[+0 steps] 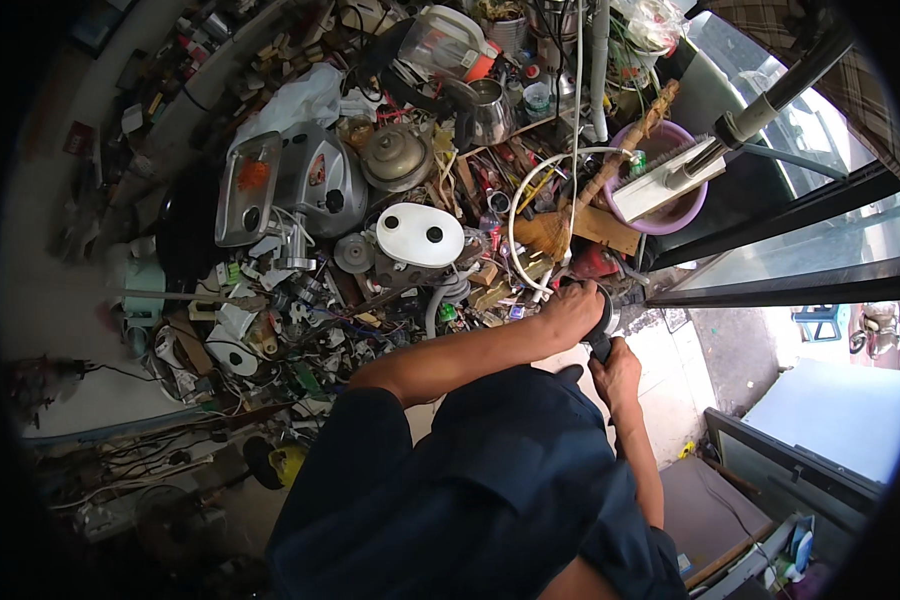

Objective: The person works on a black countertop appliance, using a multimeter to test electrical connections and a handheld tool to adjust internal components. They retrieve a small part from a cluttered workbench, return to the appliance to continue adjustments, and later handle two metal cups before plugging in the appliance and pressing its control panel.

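Observation:
My left hand [573, 314] grips the upper part of a round black-and-silver object with a handle [602, 326], right of the middle of the head view. Just below it, my right hand [615, 371] is closed on the object's black handle; I cannot make out what the object is. A red object [592, 262] and a white hose [517, 238] lie just beyond my left hand, among tangled tools and parts. A white two-knobbed appliance [418, 233] stands to the upper left of my hands.
A heap of parts, a silver appliance [330, 185] and a lidded pot [394, 160] fill the left and back. A purple basin [678, 218] with a white board sits upper right. Glass panels in dark frames [775, 292] border the right, with a light blue surface [825, 425] below.

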A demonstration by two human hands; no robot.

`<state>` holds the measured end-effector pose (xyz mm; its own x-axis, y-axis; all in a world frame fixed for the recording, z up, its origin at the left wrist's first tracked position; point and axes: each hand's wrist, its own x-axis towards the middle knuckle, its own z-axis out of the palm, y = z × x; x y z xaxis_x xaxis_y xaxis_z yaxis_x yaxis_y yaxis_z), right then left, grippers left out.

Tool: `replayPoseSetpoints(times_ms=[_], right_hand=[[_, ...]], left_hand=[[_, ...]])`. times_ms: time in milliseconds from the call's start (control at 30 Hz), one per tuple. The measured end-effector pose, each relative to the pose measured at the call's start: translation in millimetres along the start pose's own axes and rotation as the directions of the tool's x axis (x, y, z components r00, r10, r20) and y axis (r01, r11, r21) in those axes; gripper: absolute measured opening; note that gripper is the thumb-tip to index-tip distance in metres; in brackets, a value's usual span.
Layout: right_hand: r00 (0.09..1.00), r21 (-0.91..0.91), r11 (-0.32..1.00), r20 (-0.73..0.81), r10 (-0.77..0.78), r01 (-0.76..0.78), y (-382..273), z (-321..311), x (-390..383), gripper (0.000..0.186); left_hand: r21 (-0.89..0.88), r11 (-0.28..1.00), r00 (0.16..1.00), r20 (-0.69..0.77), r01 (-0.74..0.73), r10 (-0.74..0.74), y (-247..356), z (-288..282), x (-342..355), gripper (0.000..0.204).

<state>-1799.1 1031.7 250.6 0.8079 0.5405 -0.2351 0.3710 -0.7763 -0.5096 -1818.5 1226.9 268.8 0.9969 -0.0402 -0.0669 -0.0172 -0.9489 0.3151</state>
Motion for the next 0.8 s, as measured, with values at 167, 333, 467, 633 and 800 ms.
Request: replayPoseSetpoints(times_ms=[167,333,467,633,800], right_hand=[[1.000,-0.047,0.999,-0.024,0.007,-0.008,-1,-3,25,0.034],[0.997,0.015,0.999,-0.062,0.036,-0.035,15,0,54,0.034],[0.984,0.265,0.963,-0.152,0.094,-0.051,40,21,57,0.030],[0.918,-0.155,0.956,-0.277,-0.283,0.248,56,50,62,0.022],[0.949,0.107,0.966,-0.190,0.251,-0.234,24,56,49,0.035]], left_hand=[[0.103,0.995,0.999,-0.044,0.013,-0.008,-3,-3,25,0.016],[0.167,0.984,0.989,-0.125,-0.054,0.076,2,-3,46,0.016],[0.326,0.940,0.976,-0.149,-0.105,0.160,37,2,50,0.021],[0.412,0.906,0.984,-0.094,-0.102,0.153,80,33,34,0.032],[0.312,0.901,0.951,0.162,-0.303,0.264,93,48,16,0.032]])
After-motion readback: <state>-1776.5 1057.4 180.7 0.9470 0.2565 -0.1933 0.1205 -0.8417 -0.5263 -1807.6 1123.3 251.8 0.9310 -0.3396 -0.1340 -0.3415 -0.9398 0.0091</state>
